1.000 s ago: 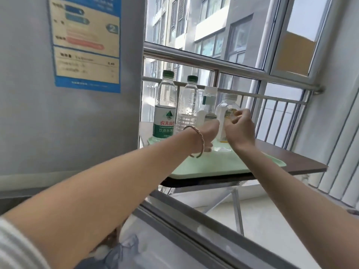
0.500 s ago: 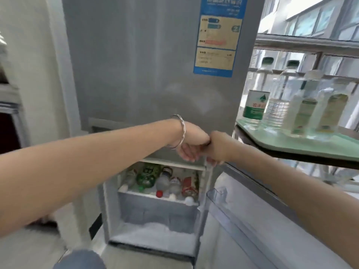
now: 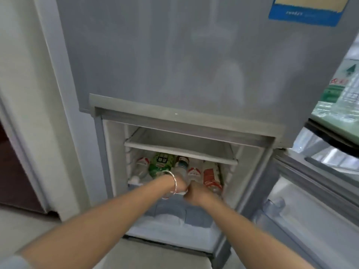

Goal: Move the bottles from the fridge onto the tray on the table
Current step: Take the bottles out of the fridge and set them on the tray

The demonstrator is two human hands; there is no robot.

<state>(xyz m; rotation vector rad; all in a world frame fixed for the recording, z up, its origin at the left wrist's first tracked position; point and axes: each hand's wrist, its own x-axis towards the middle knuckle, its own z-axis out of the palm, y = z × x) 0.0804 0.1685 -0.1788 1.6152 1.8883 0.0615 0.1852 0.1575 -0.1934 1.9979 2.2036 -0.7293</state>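
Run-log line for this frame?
phase: pickup at fridge | left hand: at clear bottle, grip unclear | right hand: beside it, grip unclear | tray: edge visible

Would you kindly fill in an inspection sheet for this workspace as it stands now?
Surface: tray on table, right edge, partly in view.
Job's things: several bottles lying in the open lower fridge compartment; one labelled bottle on the tray.
Clutter: nothing seen.
Hands: left hand and right hand side by side at the bottles' near ends; grip hidden.
Cables: nothing seen.
Surroundings: fridge door open rightward; blue sticker above; frost below.
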